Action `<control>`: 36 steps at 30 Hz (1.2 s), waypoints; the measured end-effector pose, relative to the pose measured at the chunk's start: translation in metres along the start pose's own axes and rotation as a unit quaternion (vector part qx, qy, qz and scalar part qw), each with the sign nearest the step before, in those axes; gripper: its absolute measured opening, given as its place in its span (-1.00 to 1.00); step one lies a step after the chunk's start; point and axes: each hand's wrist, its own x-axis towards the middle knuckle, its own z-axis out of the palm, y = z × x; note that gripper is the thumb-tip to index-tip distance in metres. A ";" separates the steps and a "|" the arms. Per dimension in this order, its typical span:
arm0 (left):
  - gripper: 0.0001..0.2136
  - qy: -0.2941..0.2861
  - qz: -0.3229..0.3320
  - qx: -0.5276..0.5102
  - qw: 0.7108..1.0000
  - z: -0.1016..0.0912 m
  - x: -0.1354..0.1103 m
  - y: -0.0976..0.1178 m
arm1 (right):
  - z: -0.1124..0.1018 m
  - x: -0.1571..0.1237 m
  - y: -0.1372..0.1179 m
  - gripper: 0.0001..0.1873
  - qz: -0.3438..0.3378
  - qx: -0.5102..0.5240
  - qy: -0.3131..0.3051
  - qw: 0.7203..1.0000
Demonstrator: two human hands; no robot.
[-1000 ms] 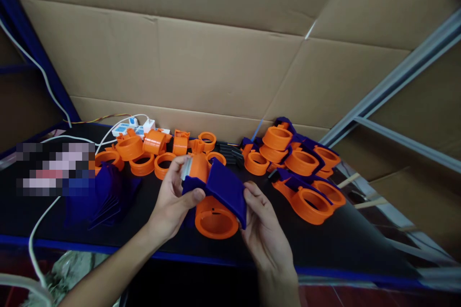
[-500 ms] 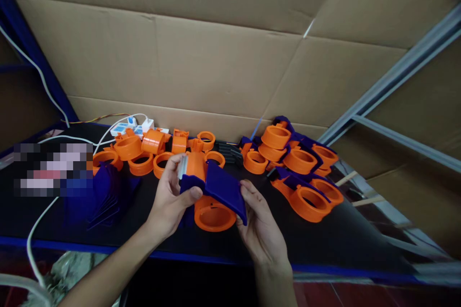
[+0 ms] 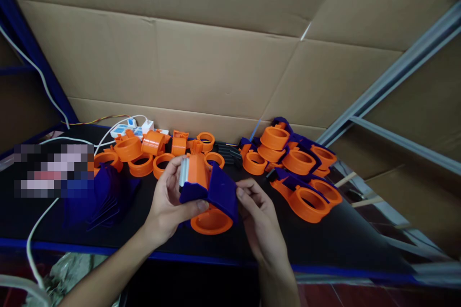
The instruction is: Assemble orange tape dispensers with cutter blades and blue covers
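Observation:
An orange tape dispenser (image 3: 197,171) is held above the front of the black table, its grey metal edge facing left and its orange ring hanging below. My left hand (image 3: 163,208) is closed around its left end, thumb over the front. A dark blue plastic plate (image 3: 223,191) lies across the dispenser, slanting down to the right. At the plate's right edge, my right hand (image 3: 261,218) pinches it between thumb and fingers. Parts of the ring are hidden behind the plate.
Several orange ring parts (image 3: 128,147) stand behind my left hand. Orange-and-blue dispensers (image 3: 306,160) are piled at the right. Stacked blue plates (image 3: 104,201) lie at the left. A white power strip (image 3: 120,129) and cables sit by the cardboard wall (image 3: 223,67).
The dispenser has turned slightly, so more of its metal edge shows. The blue plate's right end has moved left and now stands steeper, with my right hand's fingers following it.

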 end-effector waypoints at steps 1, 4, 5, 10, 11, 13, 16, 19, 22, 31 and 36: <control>-0.38 0.009 -0.004 -0.006 1.000 0.001 0.000 0.001 | 0.001 -0.001 0.000 -0.78 -0.023 -0.043 -0.003 0.999; -0.44 0.030 -0.017 -0.025 0.999 0.003 -0.001 0.002 | 0.004 -0.006 -0.002 -0.79 -0.131 -0.203 -0.007 0.970; -0.46 0.033 -0.021 -0.029 0.999 0.004 -0.001 0.003 | 0.006 -0.009 -0.004 -0.76 -0.173 -0.252 -0.020 0.952; -0.47 0.054 -0.047 -0.040 0.997 0.007 0.000 0.002 | 0.014 -0.019 -0.010 -0.45 -0.314 -0.372 -0.125 0.865; -0.46 0.056 -0.052 -0.041 0.996 0.008 0.000 0.002 | 0.015 -0.019 -0.010 -0.42 -0.328 -0.382 -0.123 0.855; -0.47 0.045 -0.059 -0.044 0.996 0.010 0.001 0.002 | 0.014 -0.017 -0.010 -0.43 -0.343 -0.395 -0.110 0.845; -0.49 0.019 -0.063 -0.050 0.997 0.012 0.000 0.001 | 0.011 -0.014 -0.010 -0.49 -0.353 -0.399 -0.111 0.839; -0.48 0.022 -0.064 -0.055 0.996 0.011 -0.002 -0.002 | 0.008 -0.015 -0.011 -0.48 -0.351 -0.399 -0.108 0.840; -0.53 0.021 -0.079 -0.064 0.995 0.009 -0.003 -0.006 | 0.006 -0.016 -0.012 -0.48 -0.336 -0.386 -0.111 0.852; -0.53 0.019 -0.085 -0.055 0.995 0.012 -0.008 -0.005 | 0.004 -0.016 -0.012 -0.48 -0.335 -0.364 -0.109 0.862; -0.54 0.019 -0.094 -0.064 0.993 0.013 -0.006 -0.006 | 0.004 -0.015 -0.012 -0.47 -0.324 -0.374 -0.107 0.863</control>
